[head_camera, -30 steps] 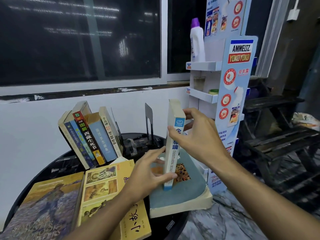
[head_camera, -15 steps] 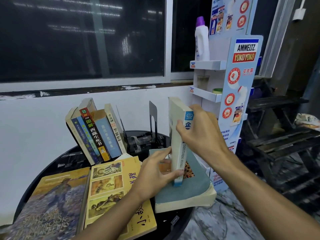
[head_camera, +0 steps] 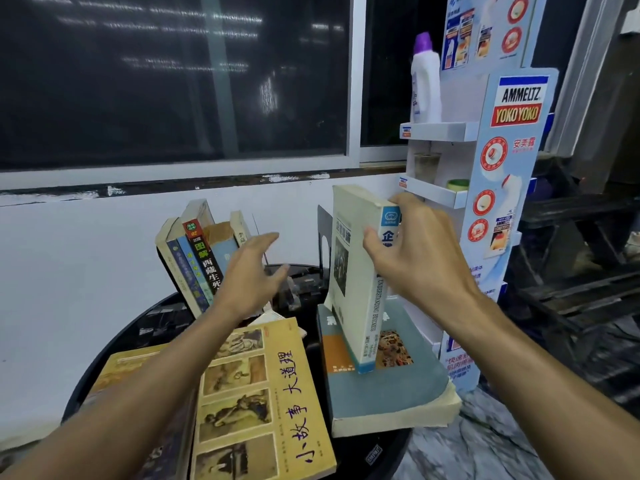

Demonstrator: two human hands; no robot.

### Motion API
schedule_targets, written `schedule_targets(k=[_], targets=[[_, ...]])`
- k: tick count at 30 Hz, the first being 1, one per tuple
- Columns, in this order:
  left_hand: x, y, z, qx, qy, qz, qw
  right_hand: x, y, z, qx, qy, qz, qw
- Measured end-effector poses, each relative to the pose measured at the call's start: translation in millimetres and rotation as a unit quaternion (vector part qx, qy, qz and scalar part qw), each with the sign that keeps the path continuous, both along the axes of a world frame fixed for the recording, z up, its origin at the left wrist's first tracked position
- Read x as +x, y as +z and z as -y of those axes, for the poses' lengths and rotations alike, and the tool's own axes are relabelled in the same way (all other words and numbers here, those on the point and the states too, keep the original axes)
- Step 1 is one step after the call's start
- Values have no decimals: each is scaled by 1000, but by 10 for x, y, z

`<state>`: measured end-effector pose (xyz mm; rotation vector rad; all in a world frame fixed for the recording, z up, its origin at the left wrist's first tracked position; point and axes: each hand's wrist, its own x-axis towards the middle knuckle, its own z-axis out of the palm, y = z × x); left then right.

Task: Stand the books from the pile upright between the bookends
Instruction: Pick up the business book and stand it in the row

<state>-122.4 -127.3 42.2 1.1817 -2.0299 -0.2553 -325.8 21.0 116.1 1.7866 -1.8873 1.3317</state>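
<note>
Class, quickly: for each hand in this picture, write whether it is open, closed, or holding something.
Left hand: open, fingers spread, holding nothing.
Right hand: closed on the white book, gripping its spine near the top.

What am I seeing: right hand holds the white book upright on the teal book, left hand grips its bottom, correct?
No. Head view: the left hand is open, clear of the white book. The right hand does hold it upright on the teal book.
</note>
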Motion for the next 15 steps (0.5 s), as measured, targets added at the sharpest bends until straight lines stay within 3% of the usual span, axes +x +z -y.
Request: schedule_targets(k=[7,15], targets=[[252,334,417,-42,46,81,995,179,37,341,-7,15,-16,1000],[358,393,699,11,83,170,982,427,25,833,4,43,-28,999]])
